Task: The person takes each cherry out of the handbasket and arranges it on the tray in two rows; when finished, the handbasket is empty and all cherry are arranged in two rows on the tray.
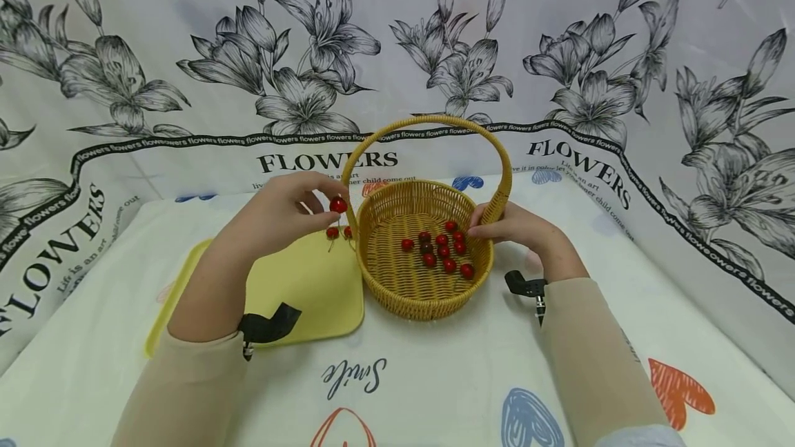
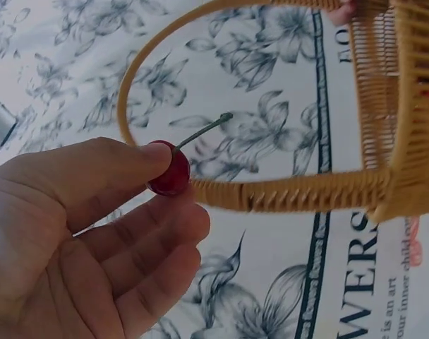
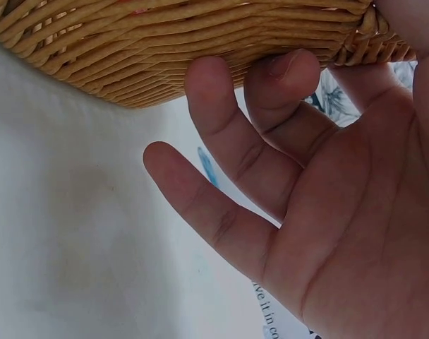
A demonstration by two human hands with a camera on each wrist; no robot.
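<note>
From the head camera, your left hand [image 1: 282, 216] is raised beside the left rim of the woven basket [image 1: 397, 292], its grip pinched on a red cherry [image 1: 338, 205] between thumb and fingertips. The cherry sits just outside the rim, close to where the arched handle [image 1: 428, 123] meets it. Two more cherries [image 1: 339, 232] lie on the yellow tray [image 1: 310, 302] below your hand, touching or nearly touching the basket wall. About a dozen cherries [image 1: 442, 251] lie loose inside the basket, toward its right half. Your right hand [image 1: 515, 226] rests at the right rim by the base of the handle, fingers laid against the weave. The basket and tray stand on a worktop [image 1: 435, 378] covered with a white cloth printed with hearts.

From the left wrist camera, your thumb and fingers hold the cherry [image 2: 169, 169] with its green stem pointing up and right; the fruit touches the handle [image 2: 299, 192].

From the right wrist camera, your fingers [image 3: 221, 134] are loosely bent, tips against the basket's outer wall [image 3: 165, 49]. You cannot tell here whether the thumb grips the rim.
</note>
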